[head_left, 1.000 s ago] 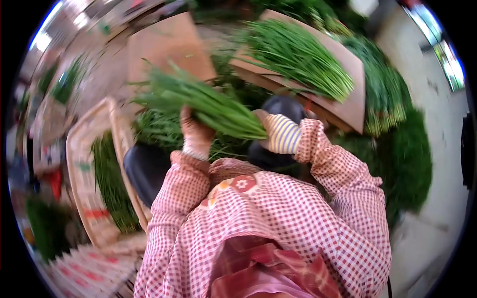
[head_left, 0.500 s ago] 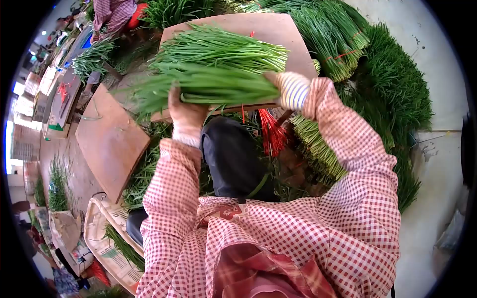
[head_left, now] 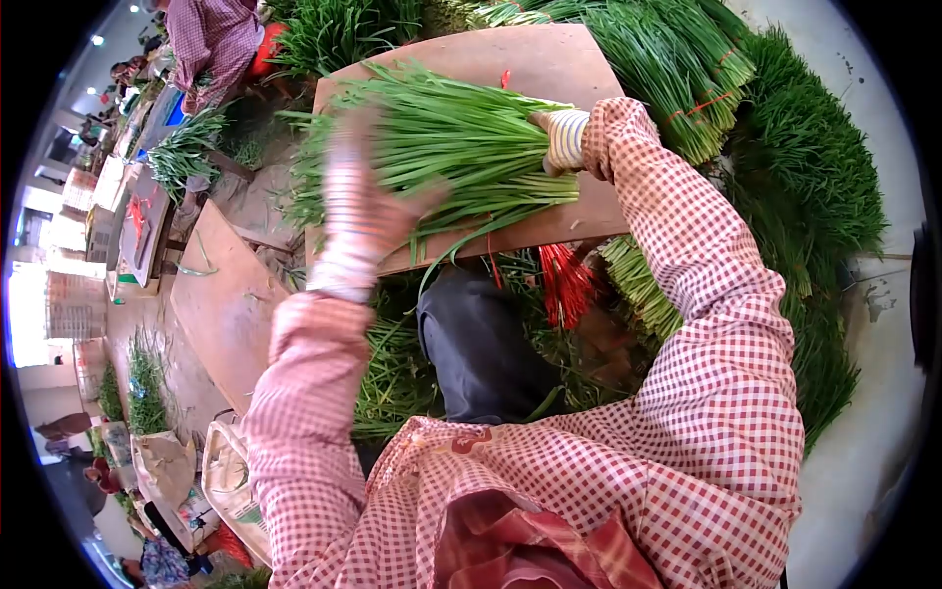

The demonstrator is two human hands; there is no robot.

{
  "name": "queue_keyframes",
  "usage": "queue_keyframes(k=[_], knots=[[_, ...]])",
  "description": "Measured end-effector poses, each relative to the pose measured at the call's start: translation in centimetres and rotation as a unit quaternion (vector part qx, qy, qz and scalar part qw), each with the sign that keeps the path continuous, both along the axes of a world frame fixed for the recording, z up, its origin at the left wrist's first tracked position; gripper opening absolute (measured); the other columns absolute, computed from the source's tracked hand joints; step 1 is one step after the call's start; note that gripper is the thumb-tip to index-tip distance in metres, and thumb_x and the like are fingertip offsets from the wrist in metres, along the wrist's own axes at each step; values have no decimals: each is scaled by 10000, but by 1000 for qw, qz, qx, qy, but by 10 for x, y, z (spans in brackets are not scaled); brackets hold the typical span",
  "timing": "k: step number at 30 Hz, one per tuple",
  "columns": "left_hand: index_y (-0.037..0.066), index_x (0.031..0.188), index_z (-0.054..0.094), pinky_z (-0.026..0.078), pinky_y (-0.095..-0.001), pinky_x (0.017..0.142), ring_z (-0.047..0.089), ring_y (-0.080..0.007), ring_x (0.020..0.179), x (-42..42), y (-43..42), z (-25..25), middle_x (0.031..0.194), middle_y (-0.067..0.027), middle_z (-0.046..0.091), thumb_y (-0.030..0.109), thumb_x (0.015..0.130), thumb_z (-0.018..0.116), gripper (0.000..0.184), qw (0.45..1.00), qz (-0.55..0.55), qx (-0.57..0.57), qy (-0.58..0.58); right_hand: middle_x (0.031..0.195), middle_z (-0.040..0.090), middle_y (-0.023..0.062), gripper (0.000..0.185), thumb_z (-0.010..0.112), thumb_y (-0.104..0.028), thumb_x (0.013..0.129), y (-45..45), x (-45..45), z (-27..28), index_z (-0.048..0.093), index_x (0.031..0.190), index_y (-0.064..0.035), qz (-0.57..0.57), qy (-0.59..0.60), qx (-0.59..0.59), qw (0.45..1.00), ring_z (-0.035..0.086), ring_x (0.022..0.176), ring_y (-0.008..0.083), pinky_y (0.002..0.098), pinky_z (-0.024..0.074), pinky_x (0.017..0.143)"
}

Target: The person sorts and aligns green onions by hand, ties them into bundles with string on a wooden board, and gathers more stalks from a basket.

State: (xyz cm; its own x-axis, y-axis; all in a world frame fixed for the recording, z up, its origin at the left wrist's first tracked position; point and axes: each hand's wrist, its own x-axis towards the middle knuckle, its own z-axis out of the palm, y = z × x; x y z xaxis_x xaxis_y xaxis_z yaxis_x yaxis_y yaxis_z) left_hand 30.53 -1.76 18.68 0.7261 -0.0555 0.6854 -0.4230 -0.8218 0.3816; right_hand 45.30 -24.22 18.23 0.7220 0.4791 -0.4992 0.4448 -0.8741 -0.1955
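A thick layer of green garlic chives (head_left: 442, 137) lies across the brown board, leaf tips to the left and pale stem ends to the right. My right hand (head_left: 546, 126), in a striped cuff, grips stem ends at the right side of the layer; some of its fingers are hidden. Over the leafy left part is my left hand (head_left: 391, 218), smeared by motion, with thumb and fingers spread and nothing seen in it. A few loose blades hang over the board's near edge.
The board (head_left: 549, 49) stands over my dark-trousered knee (head_left: 481, 334). Red ties (head_left: 564, 285) hang below its near edge. Bundled chives (head_left: 677, 79) are piled at the right. Another board (head_left: 221, 304) lies at the left, and a person (head_left: 211, 49) sits at the upper left.
The chives held in both hands are now down on the board with the others. My left hand has let go and is blurred over the leaves; my right hand stays at the stem ends.
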Motion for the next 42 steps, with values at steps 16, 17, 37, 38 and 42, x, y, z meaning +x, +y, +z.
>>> queue_keyframes(k=[16,17,37,38,42], knots=[[148,1338,360,266,-565,1012,370,-346,1253,80,-60,-37,1318,-161,425,393,478,813,1002,919,-58,328,209,1056,614,216,699,742,-253,654,-27,0,-48,456,1236,5,70,-26,256,964,591,1014,337,360,466,870],[152,1329,371,270,-561,1011,378,-340,1249,79,-63,-38,1308,-154,437,383,489,809,975,920,-47,331,205,1053,615,216,680,741,-245,661,-34,-3,-48,464,1228,9,68,-27,283,956,591,1013,338,360,465,871],[174,1352,333,243,-564,1034,334,-327,1279,67,-71,-40,1354,-150,378,336,473,839,1027,913,3,322,250,1326,417,192,590,533,-371,891,-21,-20,-129,352,1340,-34,-301,-148,733,592,375,1270,294,371,357,1023],[174,1352,333,243,-564,1034,334,-327,1279,67,-71,-41,1354,-150,378,336,473,839,1027,915,1,319,249,1314,431,187,574,537,-369,891,-31,4,-151,370,1331,-39,-297,-161,721,606,378,1267,289,365,356,1022],[173,1344,350,242,-557,1040,336,-321,1279,68,-72,-41,1353,-143,386,328,480,834,1003,917,13,312,247,1283,476,169,508,550,-366,891,-69,40,-146,447,1282,-59,-223,-219,627,713,399,1246,282,356,336,1027]])
